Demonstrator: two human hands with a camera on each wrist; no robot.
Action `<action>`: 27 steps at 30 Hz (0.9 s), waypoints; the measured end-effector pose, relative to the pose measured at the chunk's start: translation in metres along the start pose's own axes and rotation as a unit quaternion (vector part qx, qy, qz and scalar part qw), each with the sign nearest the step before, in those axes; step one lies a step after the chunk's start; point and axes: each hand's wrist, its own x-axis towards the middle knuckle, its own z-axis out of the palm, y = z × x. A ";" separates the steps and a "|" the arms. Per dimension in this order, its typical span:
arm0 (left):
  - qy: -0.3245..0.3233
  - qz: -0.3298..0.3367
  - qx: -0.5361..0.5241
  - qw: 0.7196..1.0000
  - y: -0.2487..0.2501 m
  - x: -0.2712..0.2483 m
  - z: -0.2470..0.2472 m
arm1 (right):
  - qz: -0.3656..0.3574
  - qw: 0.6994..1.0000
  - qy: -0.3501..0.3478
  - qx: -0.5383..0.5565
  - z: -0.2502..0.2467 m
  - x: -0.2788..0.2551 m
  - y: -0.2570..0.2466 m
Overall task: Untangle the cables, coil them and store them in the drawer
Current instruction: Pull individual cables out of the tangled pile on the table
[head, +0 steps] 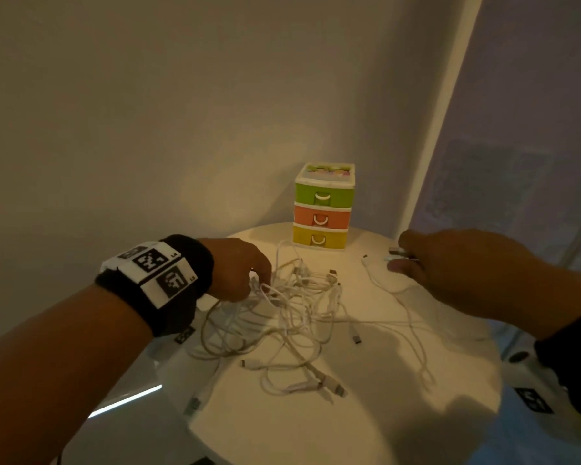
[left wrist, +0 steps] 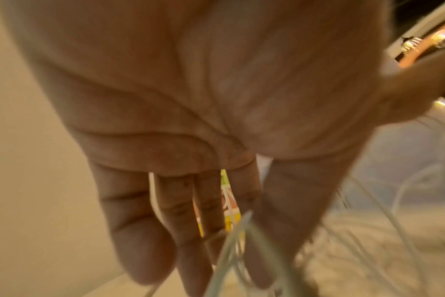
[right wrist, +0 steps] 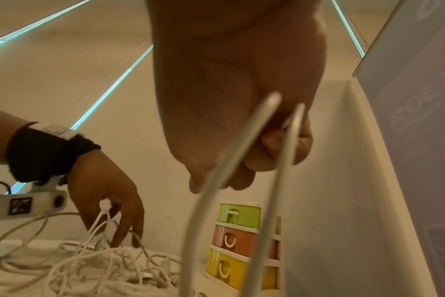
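Now L hand (head: 239, 270) pinches tangled cables (head: 289, 317); R hand (head: 450, 266) grips one cable (head: 399, 290).

A black wristband (head: 168, 290) circles the person's bare left forearm, carrying white blocks printed with black square markers (head: 150, 260); a white camera housing (right wrist: 26, 205) hangs beneath it.

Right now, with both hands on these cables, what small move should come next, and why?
Probably draw the right hand slowly away from the pile. It already pinches one white cable by its plug end, which trails back into the tangle, while the left hand grips the knot to steady it.
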 end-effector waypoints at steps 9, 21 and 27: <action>0.185 0.098 -0.056 0.976 0.042 0.027 -0.028 | 0.001 0.989 -0.009 0.150 0.007 0.000 -0.015; 0.112 0.047 -0.040 0.992 0.056 0.058 -0.004 | 0.007 0.953 0.057 0.298 0.024 0.013 -0.015; 0.244 0.071 -0.271 0.929 0.051 0.041 -0.018 | 0.033 0.914 0.144 0.378 0.014 0.034 -0.019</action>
